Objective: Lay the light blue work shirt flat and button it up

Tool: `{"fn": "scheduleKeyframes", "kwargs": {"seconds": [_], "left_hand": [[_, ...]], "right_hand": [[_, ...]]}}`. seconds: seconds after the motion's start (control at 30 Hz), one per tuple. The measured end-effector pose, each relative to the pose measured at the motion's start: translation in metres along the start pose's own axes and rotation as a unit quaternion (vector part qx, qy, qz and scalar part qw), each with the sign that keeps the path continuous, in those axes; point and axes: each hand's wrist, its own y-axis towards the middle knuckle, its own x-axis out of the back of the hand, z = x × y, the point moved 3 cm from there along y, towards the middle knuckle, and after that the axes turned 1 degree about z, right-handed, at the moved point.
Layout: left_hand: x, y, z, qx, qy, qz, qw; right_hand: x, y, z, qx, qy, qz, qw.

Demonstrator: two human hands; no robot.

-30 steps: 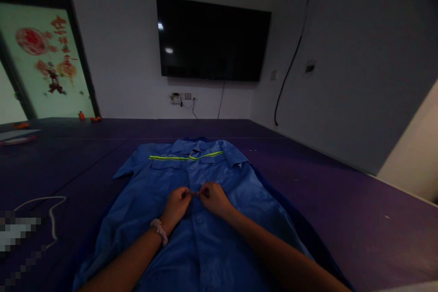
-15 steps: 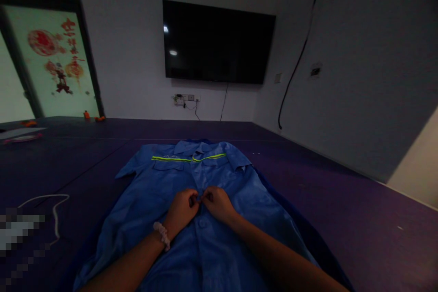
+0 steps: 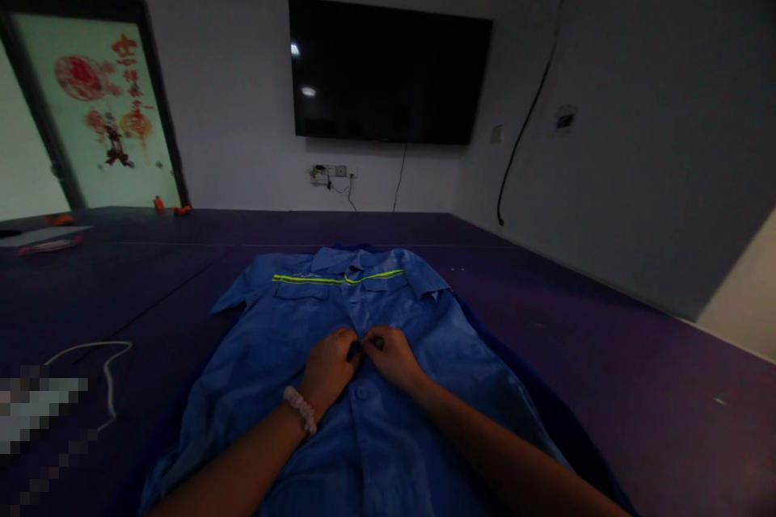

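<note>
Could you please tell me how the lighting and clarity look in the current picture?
Head view: dim overall, with two bright reflections on the dark television; head view: glass door at left much brighter; head view: left hand and right hand shadowed at the blue shirt, fine finger detail hard to read; head view: coarse pixel blocks mask part of the lower left.

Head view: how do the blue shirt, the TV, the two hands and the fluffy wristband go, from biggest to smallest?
1. Blue shirt
2. TV
3. Left hand and right hand: too alike to rank
4. Fluffy wristband
</note>
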Motion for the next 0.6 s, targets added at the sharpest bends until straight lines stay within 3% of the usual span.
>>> {"fn": "scheduleKeyframes", "kwargs": {"seconds": [0.33,0.6], "left_hand": [[0.0003,0.0011,-0.0004,-0.004,-0.011,0.003,1.0],[-0.0005,0.0038,0.0049,0.007,-0.114,-0.017,0.993]], "right_hand": [[0.0021,-0.0036,0.0072,0.014,0.009,-0.018,1.0],[0.0021,-0.0027,0.0045,0.019,0.006,-0.03,0.999]]}}
